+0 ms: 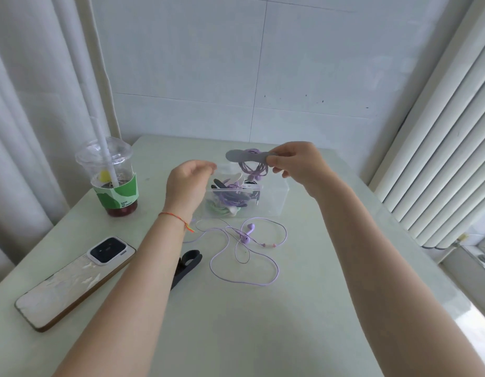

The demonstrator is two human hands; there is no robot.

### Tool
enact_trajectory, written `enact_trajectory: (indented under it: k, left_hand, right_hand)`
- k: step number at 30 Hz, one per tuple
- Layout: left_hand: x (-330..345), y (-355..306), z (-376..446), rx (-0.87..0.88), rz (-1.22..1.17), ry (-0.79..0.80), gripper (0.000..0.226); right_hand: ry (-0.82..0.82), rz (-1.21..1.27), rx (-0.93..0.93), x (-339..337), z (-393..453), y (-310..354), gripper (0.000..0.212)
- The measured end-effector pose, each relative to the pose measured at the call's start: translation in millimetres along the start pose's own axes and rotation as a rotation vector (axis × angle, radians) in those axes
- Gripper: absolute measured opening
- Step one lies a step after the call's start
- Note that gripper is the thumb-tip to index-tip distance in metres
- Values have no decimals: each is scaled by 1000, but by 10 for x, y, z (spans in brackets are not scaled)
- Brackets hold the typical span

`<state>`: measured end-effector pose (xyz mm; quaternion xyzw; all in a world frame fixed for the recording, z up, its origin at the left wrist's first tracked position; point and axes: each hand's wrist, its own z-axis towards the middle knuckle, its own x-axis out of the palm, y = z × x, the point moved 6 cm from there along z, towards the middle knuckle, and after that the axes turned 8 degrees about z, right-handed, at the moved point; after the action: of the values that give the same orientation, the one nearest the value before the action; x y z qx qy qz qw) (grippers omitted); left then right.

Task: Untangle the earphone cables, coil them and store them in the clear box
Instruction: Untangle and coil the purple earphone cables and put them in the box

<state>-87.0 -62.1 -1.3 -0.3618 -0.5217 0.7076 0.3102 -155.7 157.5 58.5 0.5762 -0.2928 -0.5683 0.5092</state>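
The right hand is raised above the clear box, its thumb and fingers pinching one end of a grey strap that wraps a coiled purple earphone cable; the coil and its two earbuds hang down from the strap over the open top of the box. The left hand hovers just left of the box with its fingers loosely curled, holding nothing that can be seen. Inside the box lie several bundled earphones in purple, green, white and dark tones, some bound with straps. In front of the box, on the pale table, a second purple earphone cable sprawls in loose uncoiled loops, its earbuds near the middle. A dark strap lies on the table just left of those loops, partly hidden by the left forearm. A smartphone lies face down at the left, and behind it stands a plastic drink cup with a green sleeve and a straw.
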Motion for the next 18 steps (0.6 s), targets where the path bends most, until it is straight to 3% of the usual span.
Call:
enact_trajectory:
  k: [5,8,11,16,18]
  left_hand:
    - [-25,129,53,-12,277,1,20]
    - [-11,155,62,-34,314,29,20]
    - [-35,149,68,-31,342,34,20]
    - [-71,142,83,-33,337,41,22]
    - [-64,150,73,-29,350,45,21]
  right_hand:
    - [-88,49,105,107,290,-120,15]
    - [-1,-75,188,344,397,-229,7]
    - [126,-283,269,578,444,-318,23]
    - [96,-407,201,689,510,-321,22]
    - [86,-394,174,667,503,-305,31]
